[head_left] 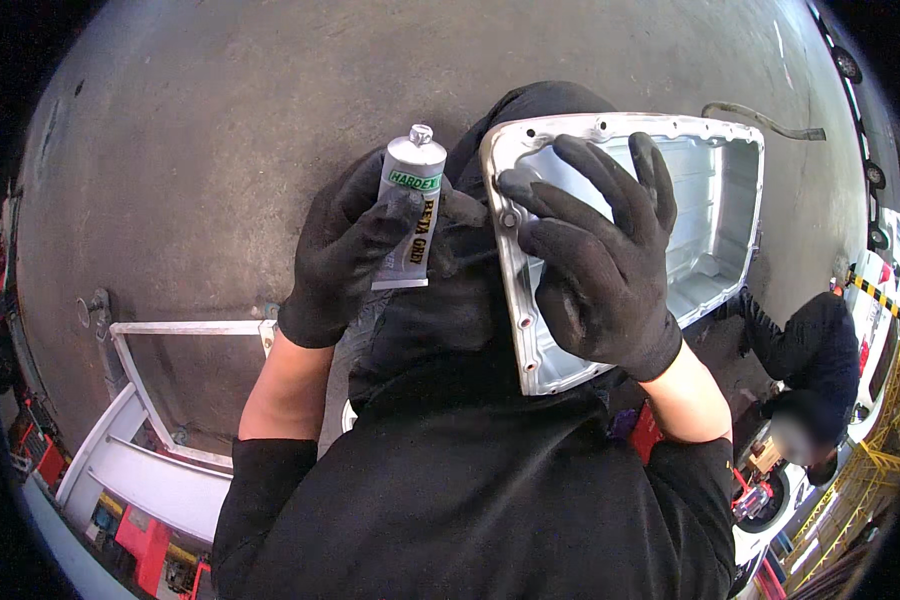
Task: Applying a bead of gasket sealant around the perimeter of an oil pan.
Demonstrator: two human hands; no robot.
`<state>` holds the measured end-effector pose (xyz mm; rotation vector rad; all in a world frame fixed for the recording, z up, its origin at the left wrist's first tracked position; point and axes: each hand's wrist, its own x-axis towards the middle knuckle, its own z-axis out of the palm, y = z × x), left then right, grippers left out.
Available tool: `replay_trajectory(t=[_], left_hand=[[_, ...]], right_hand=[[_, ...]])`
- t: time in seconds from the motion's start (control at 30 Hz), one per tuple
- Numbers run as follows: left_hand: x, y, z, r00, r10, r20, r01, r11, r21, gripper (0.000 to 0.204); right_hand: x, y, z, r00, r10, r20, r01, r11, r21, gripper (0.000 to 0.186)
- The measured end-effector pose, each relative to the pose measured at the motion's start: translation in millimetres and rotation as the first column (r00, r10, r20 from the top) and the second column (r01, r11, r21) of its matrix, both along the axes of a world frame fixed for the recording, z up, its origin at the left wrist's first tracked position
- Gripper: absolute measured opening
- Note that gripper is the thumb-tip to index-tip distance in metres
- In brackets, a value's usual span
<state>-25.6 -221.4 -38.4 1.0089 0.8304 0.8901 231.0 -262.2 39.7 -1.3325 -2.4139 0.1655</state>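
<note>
At the far left, a white metal frame (192, 328) lies on the grey concrete floor (220, 130). To its right is the person's left hand (332, 255), in a black work glove, closed around a silver tube (417, 238) with a green band. The tube is held nearly upright, nozzle end up, above the person's dark trousers (440, 330). Next comes the right hand (600, 245), also gloved, its fingers spread fairly wide and slightly bent over a silver metal pan (735, 210); whether the fingertips touch the rim cannot be told. The pan's open side faces up, and holes line its flange. Beyond its far right corner, a dark hose (770, 122) lies on the floor. Farther right, another person (820, 340) in dark clothes is beside a white car (873, 310).
</note>
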Motion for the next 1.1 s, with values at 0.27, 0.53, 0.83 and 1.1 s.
replay_trajectory(t=[0.27, 0.53, 0.83, 1.1], left_hand=[[-2, -1, -6, 0.998, 0.042, -0.037, -0.039, 0.997, 0.068, 0.049], [0, 0, -4, 1.000, 0.004, 0.010, -0.004, 0.999, -0.034, 0.047], [3, -2, -2, 0.998, 0.055, 0.018, -0.057, 0.993, 0.107, 0.046], [4, 2, 3, 0.999, -0.025, 0.036, 0.026, 0.999, -0.048, 0.046]], right_hand=[[3, -12, 2, 0.996, 0.023, -0.085, -0.024, 1.000, -0.006, 0.030], [-2, 6, -1, 0.996, -0.018, -0.093, 0.018, 1.000, 0.001, 0.031], [2, -3, -2, 0.999, 0.030, -0.031, -0.029, 0.999, 0.029, 0.030], [6, -7, -5, 0.998, 0.047, -0.048, -0.046, 0.999, 0.020, 0.024]])
